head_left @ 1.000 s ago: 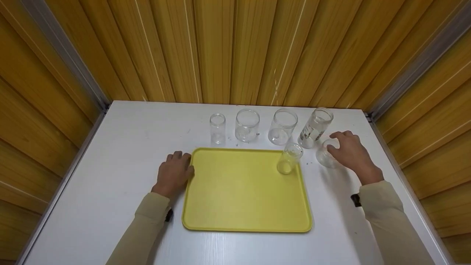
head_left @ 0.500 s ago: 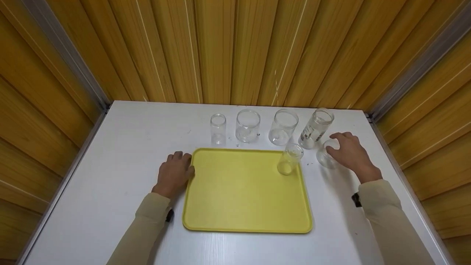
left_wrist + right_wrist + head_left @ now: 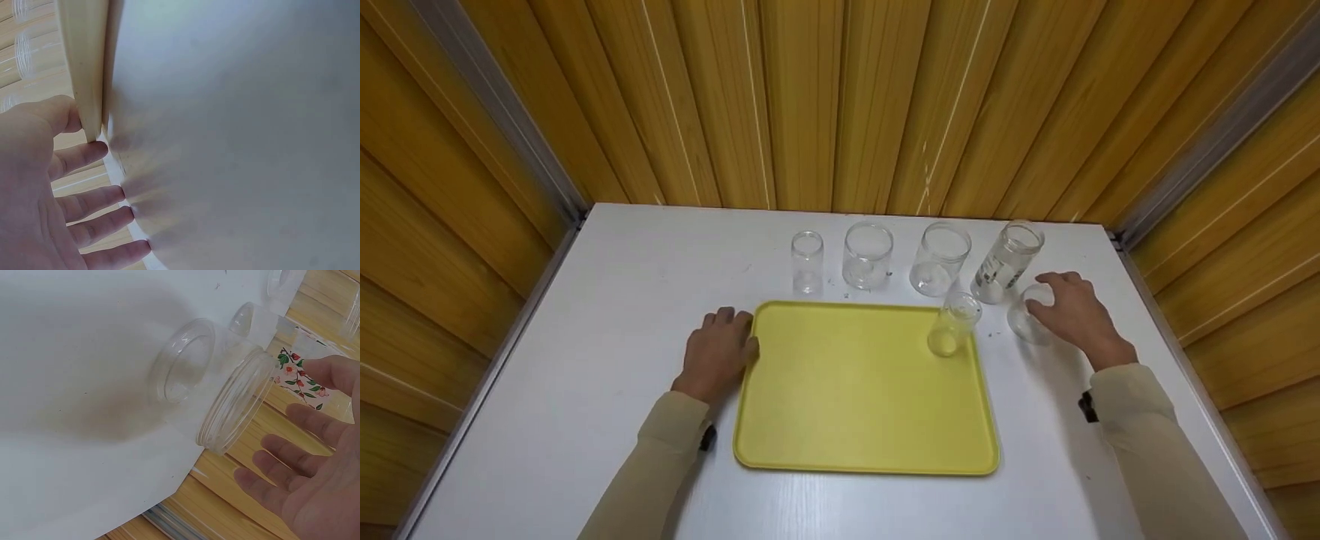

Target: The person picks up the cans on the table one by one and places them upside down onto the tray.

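My left hand (image 3: pixel 716 354) is at the back left corner of the yellow tray (image 3: pixel 862 397). In the left wrist view its thumb touches the tray's rim (image 3: pixel 84 62), and the other fingers reach down, nearly straight, to the table. At the right, my right hand (image 3: pixel 1076 311) hovers beside a wide clear jar (image 3: pixel 1026 322), thumb and fingers spread. The right wrist view shows that jar's threaded mouth (image 3: pixel 239 402) apart from the fingertips. A slim clear jar (image 3: pixel 952 330) stands upright on the tray's back right corner.
Behind the tray, a slim clear jar (image 3: pixel 807 262), two wide clear jars (image 3: pixel 867 259) (image 3: pixel 940 259) and a tall jar with a floral print (image 3: pixel 1005 266) stand in a row. Wood-patterned walls (image 3: pixel 802 105) enclose the white table (image 3: pixel 585 360) at the back and sides.
The view shifts very slightly. Both hands, the tray and the jars keep their places.
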`<state>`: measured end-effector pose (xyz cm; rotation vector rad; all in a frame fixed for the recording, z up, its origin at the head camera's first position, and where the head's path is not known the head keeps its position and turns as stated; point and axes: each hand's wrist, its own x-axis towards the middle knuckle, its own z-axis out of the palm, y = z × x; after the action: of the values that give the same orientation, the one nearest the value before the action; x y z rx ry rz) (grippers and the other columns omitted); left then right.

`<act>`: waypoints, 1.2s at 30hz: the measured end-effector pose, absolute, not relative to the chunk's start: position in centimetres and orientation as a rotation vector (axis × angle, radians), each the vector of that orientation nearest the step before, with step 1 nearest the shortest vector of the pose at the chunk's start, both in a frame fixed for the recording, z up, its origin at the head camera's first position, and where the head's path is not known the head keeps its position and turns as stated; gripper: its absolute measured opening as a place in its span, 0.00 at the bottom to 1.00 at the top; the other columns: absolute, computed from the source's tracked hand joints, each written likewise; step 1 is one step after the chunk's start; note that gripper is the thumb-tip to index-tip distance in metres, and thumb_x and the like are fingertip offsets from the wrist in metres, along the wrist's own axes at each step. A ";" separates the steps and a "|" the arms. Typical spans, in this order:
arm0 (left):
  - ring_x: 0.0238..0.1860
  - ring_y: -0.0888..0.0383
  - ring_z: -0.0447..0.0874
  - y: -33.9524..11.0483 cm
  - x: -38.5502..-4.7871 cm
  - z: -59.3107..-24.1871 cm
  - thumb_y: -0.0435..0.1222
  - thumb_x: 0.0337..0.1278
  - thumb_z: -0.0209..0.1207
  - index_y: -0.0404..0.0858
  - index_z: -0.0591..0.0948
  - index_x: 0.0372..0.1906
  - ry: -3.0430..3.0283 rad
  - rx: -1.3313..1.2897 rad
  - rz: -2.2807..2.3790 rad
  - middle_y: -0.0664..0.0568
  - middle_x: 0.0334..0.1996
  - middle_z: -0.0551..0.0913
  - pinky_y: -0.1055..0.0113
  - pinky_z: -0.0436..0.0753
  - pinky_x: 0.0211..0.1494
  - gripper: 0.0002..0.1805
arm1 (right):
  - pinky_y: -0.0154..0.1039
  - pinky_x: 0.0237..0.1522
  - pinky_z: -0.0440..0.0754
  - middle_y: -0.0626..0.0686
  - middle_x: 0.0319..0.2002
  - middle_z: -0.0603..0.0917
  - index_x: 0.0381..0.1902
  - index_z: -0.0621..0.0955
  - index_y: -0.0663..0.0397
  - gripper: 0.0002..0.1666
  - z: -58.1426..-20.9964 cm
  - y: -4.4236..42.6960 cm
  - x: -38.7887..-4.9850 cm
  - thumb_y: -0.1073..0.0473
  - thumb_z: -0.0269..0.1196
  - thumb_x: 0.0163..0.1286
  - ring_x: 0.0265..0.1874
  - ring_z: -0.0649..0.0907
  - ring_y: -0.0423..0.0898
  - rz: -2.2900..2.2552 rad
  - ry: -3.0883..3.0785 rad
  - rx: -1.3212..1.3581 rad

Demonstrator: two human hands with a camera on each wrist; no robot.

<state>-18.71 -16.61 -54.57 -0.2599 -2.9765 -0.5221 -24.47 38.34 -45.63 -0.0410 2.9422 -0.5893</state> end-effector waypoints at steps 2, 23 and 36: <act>0.51 0.37 0.80 -16.7 -18.7 -54.6 0.40 0.74 0.56 0.33 0.83 0.59 -2.967 -0.273 -0.517 0.34 0.54 0.81 0.43 0.85 0.41 0.19 | 0.76 0.65 0.68 0.80 0.72 0.61 0.75 0.67 0.70 0.40 -45.6 38.4 -24.5 0.47 0.60 0.79 0.70 0.63 0.77 -0.580 2.941 -0.063; 0.50 0.36 0.81 -16.8 -19.0 -54.9 0.41 0.75 0.56 0.34 0.83 0.58 -2.952 -0.290 -0.490 0.35 0.54 0.81 0.42 0.85 0.38 0.18 | 0.76 0.63 0.69 0.80 0.72 0.60 0.77 0.64 0.71 0.43 -46.3 38.3 -25.0 0.46 0.59 0.78 0.68 0.63 0.76 -0.544 2.881 -0.071; 0.50 0.37 0.80 -16.6 -18.7 -54.5 0.41 0.74 0.57 0.33 0.83 0.59 -2.971 -0.266 -0.503 0.36 0.54 0.81 0.43 0.85 0.40 0.19 | 0.77 0.61 0.70 0.81 0.67 0.63 0.74 0.66 0.73 0.40 -46.5 38.5 -25.5 0.51 0.62 0.76 0.66 0.64 0.79 -0.530 2.899 -0.146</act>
<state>-18.72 -16.62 -54.53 -0.2659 -2.9711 -0.5033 -25.46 38.51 -46.54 -0.1462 2.8995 -0.5301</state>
